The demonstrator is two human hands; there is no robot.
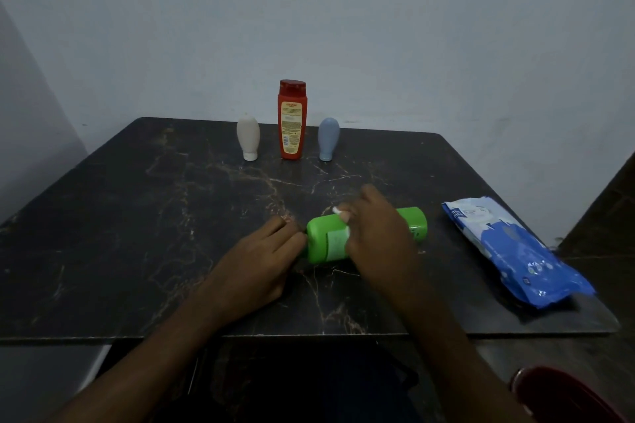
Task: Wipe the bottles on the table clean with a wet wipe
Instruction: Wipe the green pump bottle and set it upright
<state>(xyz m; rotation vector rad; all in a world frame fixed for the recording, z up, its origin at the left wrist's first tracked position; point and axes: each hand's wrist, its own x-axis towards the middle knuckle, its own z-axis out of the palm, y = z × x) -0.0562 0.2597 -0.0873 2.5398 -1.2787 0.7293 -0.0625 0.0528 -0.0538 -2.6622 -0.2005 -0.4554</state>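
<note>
A green bottle [324, 238] lies on its side near the middle of the dark marble table [137, 216]. My right hand [374, 230] lies over the bottle's middle and presses a small white wet wipe [338, 211] against it; only a corner of the wipe shows. My left hand [261, 257] rests on the table with its fingertips touching the bottle's left end. At the back stand a white bottle [248, 137], a tall orange-red bottle [292, 119] and a grey-blue bottle [328, 139].
A blue and white pack of wet wipes [512, 247] lies near the table's right edge. A wall stands close behind the three bottles. Part of a red object [563, 395] shows at the bottom right, below the table.
</note>
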